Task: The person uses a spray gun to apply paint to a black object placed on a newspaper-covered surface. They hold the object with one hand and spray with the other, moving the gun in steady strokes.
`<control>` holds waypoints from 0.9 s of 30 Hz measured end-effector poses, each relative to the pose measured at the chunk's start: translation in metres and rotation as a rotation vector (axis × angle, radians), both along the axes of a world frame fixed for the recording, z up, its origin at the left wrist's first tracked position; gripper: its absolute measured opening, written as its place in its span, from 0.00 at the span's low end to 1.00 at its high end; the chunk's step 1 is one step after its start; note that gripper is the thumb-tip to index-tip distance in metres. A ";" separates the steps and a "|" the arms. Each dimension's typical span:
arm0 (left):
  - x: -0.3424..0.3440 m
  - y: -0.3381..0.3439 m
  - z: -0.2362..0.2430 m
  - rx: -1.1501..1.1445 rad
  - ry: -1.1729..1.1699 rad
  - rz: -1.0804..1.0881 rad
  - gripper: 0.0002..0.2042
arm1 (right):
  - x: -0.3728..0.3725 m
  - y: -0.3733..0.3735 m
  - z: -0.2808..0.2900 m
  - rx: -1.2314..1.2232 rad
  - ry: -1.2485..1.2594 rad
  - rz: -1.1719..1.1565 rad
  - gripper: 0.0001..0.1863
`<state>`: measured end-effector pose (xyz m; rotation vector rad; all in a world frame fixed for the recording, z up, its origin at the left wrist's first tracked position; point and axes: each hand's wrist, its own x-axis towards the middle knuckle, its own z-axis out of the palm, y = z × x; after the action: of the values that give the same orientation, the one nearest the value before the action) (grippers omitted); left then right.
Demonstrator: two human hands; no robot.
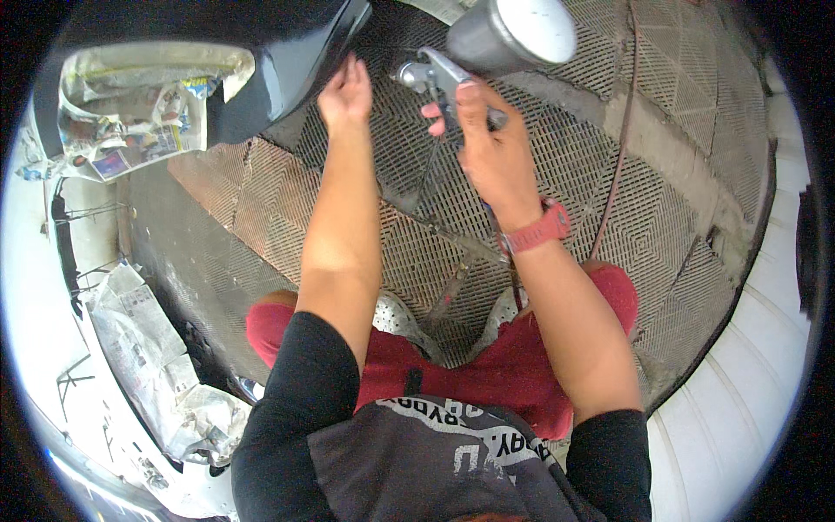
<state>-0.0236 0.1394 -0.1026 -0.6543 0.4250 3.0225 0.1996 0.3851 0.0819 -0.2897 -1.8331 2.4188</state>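
Observation:
My right hand (497,143) is wrapped round the handle of a metal spray gun (446,73), its nozzle toward the left. A silvery paint cup (485,42) with a pale round end sits on the gun, tilted to the upper right. My left hand (347,97) holds nothing; its fingers reach up, apart from one another, beside the edge of a glossy dark car body panel (291,65). Whether the fingertips touch that panel I cannot tell. A gap lies between the left hand and the gun's nozzle.
Newspaper (161,126) masks an opening in the dark panel. More newspaper (143,348) covers part of a white body piece at the lower left. A thin hose (619,157) runs across the ribbed floor matting (557,139) on the right. My shoes (400,317) rest on the matting.

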 end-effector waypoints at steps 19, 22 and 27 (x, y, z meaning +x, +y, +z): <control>0.009 -0.044 0.021 0.007 0.059 0.213 0.40 | -0.062 -0.049 -0.067 -0.131 -0.083 0.179 0.32; -0.012 -0.019 0.010 0.188 0.109 0.219 0.42 | -0.070 -0.046 -0.077 -0.144 -0.031 0.133 0.30; -0.033 0.037 0.008 0.405 0.075 0.172 0.44 | -0.078 -0.024 -0.077 -0.115 -0.025 0.047 0.30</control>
<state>-0.0570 0.1765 -0.0950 -0.5717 -0.2542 3.1522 0.1211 0.3606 0.0051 -0.2902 -1.7331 2.5687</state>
